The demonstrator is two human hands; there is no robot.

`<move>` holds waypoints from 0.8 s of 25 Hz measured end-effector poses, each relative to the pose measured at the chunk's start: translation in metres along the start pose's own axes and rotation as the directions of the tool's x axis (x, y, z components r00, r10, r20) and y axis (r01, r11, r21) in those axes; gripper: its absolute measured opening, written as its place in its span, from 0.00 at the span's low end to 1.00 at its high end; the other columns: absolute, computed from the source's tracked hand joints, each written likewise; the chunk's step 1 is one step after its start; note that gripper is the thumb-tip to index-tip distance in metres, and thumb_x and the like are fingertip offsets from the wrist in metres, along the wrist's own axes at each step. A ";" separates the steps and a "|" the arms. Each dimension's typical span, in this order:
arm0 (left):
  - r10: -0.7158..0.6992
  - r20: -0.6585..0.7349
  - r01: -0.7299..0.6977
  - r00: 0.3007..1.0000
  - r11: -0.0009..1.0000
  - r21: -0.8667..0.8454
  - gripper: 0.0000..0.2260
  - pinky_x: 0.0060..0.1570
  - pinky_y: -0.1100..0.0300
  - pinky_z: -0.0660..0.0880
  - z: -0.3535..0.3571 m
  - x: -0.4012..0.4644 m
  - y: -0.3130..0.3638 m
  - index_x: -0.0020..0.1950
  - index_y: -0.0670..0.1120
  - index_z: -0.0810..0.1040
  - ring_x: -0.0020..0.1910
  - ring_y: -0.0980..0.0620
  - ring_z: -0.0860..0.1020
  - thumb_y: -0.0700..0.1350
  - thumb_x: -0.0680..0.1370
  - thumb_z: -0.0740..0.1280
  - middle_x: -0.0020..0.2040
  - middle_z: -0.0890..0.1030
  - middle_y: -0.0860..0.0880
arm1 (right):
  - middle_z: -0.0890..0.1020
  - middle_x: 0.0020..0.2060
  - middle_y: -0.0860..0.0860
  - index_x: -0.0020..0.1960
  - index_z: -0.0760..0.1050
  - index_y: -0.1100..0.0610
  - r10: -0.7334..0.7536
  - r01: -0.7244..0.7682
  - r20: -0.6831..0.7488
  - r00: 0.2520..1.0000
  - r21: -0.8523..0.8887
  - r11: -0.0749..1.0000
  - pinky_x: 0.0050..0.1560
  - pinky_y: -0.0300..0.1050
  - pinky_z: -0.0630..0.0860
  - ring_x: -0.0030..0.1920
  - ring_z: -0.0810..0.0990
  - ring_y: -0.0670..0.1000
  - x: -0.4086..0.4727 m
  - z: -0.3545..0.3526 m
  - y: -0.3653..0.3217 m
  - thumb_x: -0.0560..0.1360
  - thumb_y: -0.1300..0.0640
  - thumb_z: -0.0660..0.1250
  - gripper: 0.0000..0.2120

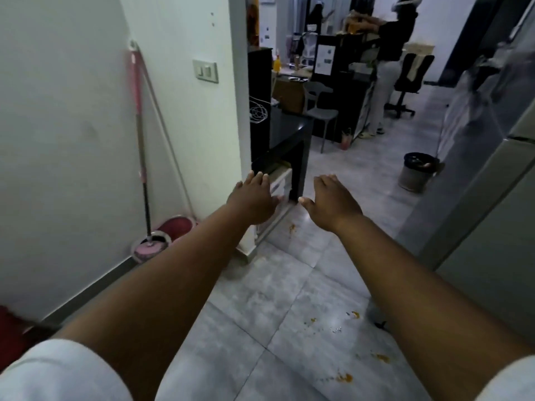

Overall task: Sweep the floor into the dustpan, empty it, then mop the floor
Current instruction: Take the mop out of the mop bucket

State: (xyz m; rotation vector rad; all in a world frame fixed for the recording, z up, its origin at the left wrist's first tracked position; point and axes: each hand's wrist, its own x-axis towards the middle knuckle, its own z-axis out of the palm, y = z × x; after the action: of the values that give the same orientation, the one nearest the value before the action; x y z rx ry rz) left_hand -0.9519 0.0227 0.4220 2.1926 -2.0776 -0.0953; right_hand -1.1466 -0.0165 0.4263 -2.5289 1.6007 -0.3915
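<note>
Both arms stretched forward, palms down, nothing held. Left hand (252, 199) and right hand (333, 202) apart, a clear gap of floor (260, 299) between them.

Left of the left hand: white wall (72, 125), with a mop (142, 146) and a second long handle (165, 125) leaning on it, heads on the floor.

Just past the left fingertips: wall corner and a dark cabinet (286, 146), blocking reach ahead.

Ahead of the right hand: open tiled passage. Farther off and to its right, a bin (417, 173). Grey panel (492, 227) closes the right side.

Below both forearms: bare tiles with orange spills (344, 377).
</note>
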 end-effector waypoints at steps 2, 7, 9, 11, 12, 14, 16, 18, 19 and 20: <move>-0.090 -0.002 0.090 0.996 0.996 0.002 0.33 0.76 0.47 0.51 -0.001 -0.009 -0.049 0.80 0.43 0.49 0.79 0.46 0.46 0.61 0.82 0.51 0.80 0.51 0.45 | 0.59 0.77 0.57 0.76 0.58 0.62 -0.076 0.076 0.019 0.997 0.015 0.997 0.76 0.53 0.55 0.78 0.50 0.57 0.023 0.019 -0.042 0.80 0.41 0.57 0.33; -0.332 -0.002 0.332 0.943 0.943 0.018 0.33 0.75 0.46 0.53 0.004 -0.035 -0.155 0.79 0.41 0.51 0.79 0.45 0.49 0.60 0.81 0.52 0.79 0.53 0.44 | 0.62 0.76 0.56 0.74 0.61 0.61 -0.265 0.263 0.071 0.962 0.033 0.964 0.75 0.53 0.55 0.78 0.52 0.57 0.081 0.067 -0.134 0.79 0.41 0.58 0.32; -0.419 -0.005 0.419 0.908 0.908 0.026 0.32 0.75 0.46 0.53 0.003 -0.041 -0.195 0.79 0.41 0.52 0.79 0.45 0.49 0.59 0.81 0.53 0.79 0.55 0.44 | 0.62 0.75 0.57 0.74 0.60 0.62 -0.360 0.357 0.100 0.928 0.045 0.933 0.75 0.52 0.54 0.78 0.52 0.58 0.109 0.090 -0.171 0.79 0.41 0.58 0.32; -0.485 -0.001 0.485 0.875 0.874 0.026 0.32 0.75 0.46 0.53 0.001 -0.043 -0.229 0.79 0.41 0.53 0.78 0.44 0.50 0.59 0.81 0.54 0.79 0.55 0.43 | 0.63 0.75 0.58 0.74 0.61 0.63 -0.428 0.422 0.116 0.896 0.075 0.904 0.75 0.52 0.54 0.78 0.52 0.58 0.133 0.109 -0.203 0.79 0.41 0.58 0.32; -0.517 0.002 0.516 0.856 0.856 0.034 0.32 0.75 0.46 0.53 -0.001 -0.041 -0.245 0.79 0.40 0.53 0.79 0.45 0.49 0.58 0.82 0.54 0.79 0.55 0.43 | 0.63 0.74 0.58 0.73 0.61 0.63 -0.462 0.454 0.126 0.878 0.088 0.886 0.75 0.52 0.55 0.78 0.52 0.58 0.148 0.118 -0.220 0.79 0.41 0.58 0.32; -0.580 0.018 0.579 0.815 0.815 0.039 0.32 0.76 0.47 0.51 -0.005 -0.031 -0.275 0.79 0.40 0.51 0.79 0.45 0.48 0.58 0.82 0.53 0.79 0.54 0.43 | 0.65 0.73 0.58 0.72 0.63 0.63 -0.516 0.505 0.134 0.846 0.108 0.856 0.75 0.52 0.57 0.78 0.53 0.58 0.180 0.132 -0.249 0.79 0.41 0.59 0.31; -0.624 0.019 0.622 0.781 0.781 0.052 0.33 0.76 0.47 0.51 -0.010 -0.016 -0.303 0.80 0.40 0.51 0.79 0.45 0.48 0.59 0.82 0.53 0.79 0.53 0.43 | 0.66 0.73 0.58 0.72 0.63 0.63 -0.556 0.542 0.137 0.820 0.130 0.830 0.74 0.51 0.57 0.77 0.54 0.58 0.213 0.143 -0.273 0.79 0.42 0.60 0.30; -0.659 0.004 0.658 0.753 0.752 0.045 0.33 0.76 0.47 0.51 -0.015 0.002 -0.329 0.79 0.40 0.51 0.79 0.45 0.48 0.59 0.82 0.53 0.79 0.53 0.43 | 0.66 0.73 0.58 0.72 0.63 0.63 -0.586 0.567 0.145 0.797 0.155 0.809 0.75 0.51 0.57 0.77 0.54 0.58 0.248 0.152 -0.292 0.79 0.42 0.60 0.31; -0.675 0.002 0.674 0.738 0.737 0.040 0.33 0.76 0.47 0.51 -0.015 0.008 -0.339 0.79 0.40 0.50 0.79 0.45 0.48 0.59 0.82 0.52 0.79 0.53 0.43 | 0.65 0.74 0.58 0.73 0.63 0.63 -0.598 0.578 0.152 0.787 0.158 0.801 0.75 0.51 0.56 0.77 0.54 0.58 0.262 0.157 -0.300 0.79 0.42 0.60 0.31; -0.688 -0.004 0.688 0.726 0.725 0.043 0.33 0.76 0.47 0.51 -0.014 0.013 -0.349 0.79 0.41 0.50 0.79 0.45 0.48 0.59 0.82 0.52 0.79 0.53 0.43 | 0.64 0.74 0.58 0.73 0.62 0.62 -0.611 0.591 0.154 0.776 0.157 0.791 0.75 0.51 0.56 0.78 0.54 0.58 0.273 0.162 -0.307 0.79 0.42 0.60 0.32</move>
State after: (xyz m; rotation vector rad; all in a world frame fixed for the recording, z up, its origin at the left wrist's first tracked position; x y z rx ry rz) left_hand -0.6033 0.0278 0.3906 2.8695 -1.1446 -0.1290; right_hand -0.7233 -0.1360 0.3859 -2.8375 0.6422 -0.2502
